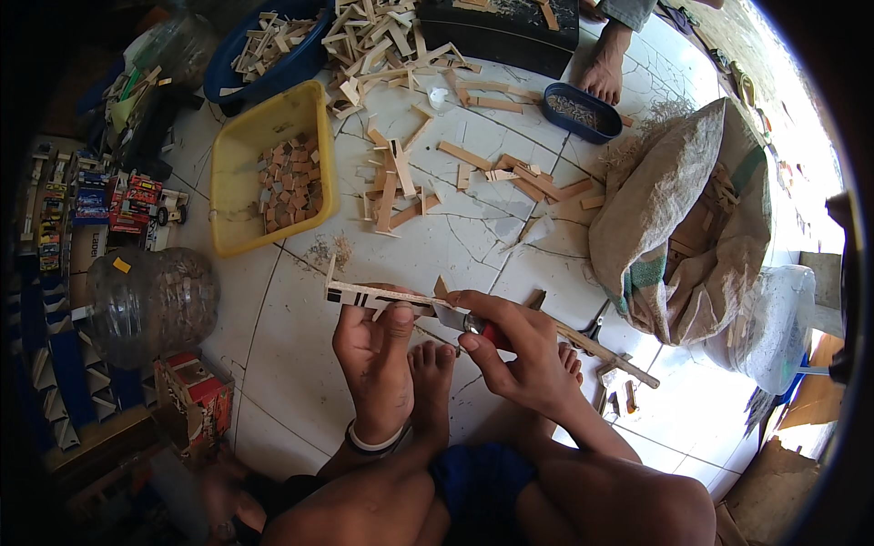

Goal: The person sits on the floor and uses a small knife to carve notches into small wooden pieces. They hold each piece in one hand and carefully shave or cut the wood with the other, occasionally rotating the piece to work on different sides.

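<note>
My left hand grips a small wooden strip piece with black-and-white print on its side and an upright bit at its left end. The thumb presses on the near side and the fingers are behind. My right hand is closed around a red-handled knife. Its short metal blade meets the right end of the wooden piece. A small wood bit stands up at that end; I cannot tell if it is attached. Both hands are above the tiled floor, over my bare feet.
Ahead lie loose wooden pieces. A yellow basin holds small wood blocks, and a blue tub holds strips. On the right are a woven sack and a stick. Another person's foot rests beside a blue tray.
</note>
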`<act>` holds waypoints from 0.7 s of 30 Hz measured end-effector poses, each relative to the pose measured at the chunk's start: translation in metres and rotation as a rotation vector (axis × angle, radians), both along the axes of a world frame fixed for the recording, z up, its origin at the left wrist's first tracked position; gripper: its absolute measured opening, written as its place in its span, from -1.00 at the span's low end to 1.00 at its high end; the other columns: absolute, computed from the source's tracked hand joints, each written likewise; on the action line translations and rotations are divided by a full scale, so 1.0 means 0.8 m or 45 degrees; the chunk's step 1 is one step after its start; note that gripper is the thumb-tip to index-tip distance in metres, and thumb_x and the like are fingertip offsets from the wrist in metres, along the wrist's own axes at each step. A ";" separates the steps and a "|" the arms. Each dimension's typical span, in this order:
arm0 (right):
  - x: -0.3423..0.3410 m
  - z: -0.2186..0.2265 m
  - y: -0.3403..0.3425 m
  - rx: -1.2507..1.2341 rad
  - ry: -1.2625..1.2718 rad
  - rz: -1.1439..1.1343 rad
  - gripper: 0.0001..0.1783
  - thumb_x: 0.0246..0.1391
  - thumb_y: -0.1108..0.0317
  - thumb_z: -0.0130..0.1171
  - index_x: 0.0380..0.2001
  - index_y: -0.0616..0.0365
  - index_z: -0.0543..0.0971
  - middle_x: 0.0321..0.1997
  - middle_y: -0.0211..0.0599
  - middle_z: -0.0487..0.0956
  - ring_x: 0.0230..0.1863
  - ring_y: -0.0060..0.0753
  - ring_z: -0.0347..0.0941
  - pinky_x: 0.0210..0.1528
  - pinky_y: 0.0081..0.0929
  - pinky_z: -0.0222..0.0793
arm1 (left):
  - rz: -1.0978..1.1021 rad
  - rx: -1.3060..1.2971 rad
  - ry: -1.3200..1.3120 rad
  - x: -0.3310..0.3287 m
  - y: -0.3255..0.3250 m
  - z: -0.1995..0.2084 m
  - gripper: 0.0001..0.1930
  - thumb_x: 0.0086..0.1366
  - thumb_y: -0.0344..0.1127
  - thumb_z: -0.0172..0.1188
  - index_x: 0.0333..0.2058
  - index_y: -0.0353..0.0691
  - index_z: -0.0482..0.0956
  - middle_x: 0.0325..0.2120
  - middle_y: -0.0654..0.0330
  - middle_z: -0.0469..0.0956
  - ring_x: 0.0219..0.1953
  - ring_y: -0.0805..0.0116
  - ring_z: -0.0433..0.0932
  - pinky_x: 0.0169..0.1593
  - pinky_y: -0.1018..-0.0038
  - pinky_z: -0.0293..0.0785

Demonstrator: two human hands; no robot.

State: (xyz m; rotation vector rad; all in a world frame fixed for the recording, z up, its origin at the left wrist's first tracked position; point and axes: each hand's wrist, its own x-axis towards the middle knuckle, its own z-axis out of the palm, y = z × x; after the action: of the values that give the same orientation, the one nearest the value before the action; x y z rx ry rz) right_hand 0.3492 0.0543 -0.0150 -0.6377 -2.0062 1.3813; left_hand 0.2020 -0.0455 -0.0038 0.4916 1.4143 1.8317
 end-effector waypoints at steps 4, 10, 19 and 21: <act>0.002 0.001 -0.001 -0.058 -0.021 0.029 -0.52 0.23 0.37 0.35 0.20 0.21 0.58 -0.26 -0.10 0.68 -0.44 -0.25 0.60 -0.34 -0.34 0.52 | -0.009 -0.004 -0.013 0.000 0.001 0.002 -0.76 0.53 -0.35 0.18 0.06 -0.30 0.45 -0.05 0.18 0.52 0.01 0.42 0.50 0.20 0.36 0.45; 0.000 0.004 -0.008 -0.075 -0.077 -0.045 -0.55 0.15 0.44 0.41 0.12 0.22 0.62 -0.23 -0.12 0.70 -0.45 -0.36 0.61 -0.36 -0.41 0.50 | 0.002 -0.023 -0.183 0.006 0.003 0.009 -0.73 0.53 -0.32 0.19 0.09 -0.25 0.43 -0.04 0.21 0.51 0.01 0.43 0.51 0.19 0.38 0.45; -0.002 0.004 -0.009 -0.136 0.002 -0.112 -0.63 0.16 0.51 0.39 0.04 0.33 0.63 -0.10 -0.12 0.74 -0.49 -0.54 0.58 -0.36 -0.62 0.45 | 0.024 -0.041 0.222 0.015 0.007 0.013 -0.80 0.50 -0.34 0.19 -0.05 -0.33 0.44 -0.18 0.19 0.52 -0.12 0.50 0.47 0.07 0.48 0.42; 0.001 0.003 -0.012 -0.175 -0.015 -0.145 -0.65 0.18 0.50 0.38 0.03 0.33 0.63 -0.08 -0.13 0.75 -0.48 -0.61 0.56 -0.37 -0.66 0.43 | 0.047 -0.044 0.255 0.019 0.008 0.013 -0.87 0.49 -0.42 0.17 -0.10 -0.33 0.45 -0.20 0.17 0.53 -0.14 0.49 0.47 0.04 0.51 0.40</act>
State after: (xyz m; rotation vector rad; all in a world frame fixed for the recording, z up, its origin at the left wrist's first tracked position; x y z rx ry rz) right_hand 0.3501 0.0447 -0.0126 -0.8098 -1.8646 1.4587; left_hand 0.2172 -0.0394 0.0068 0.6499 1.5948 1.8245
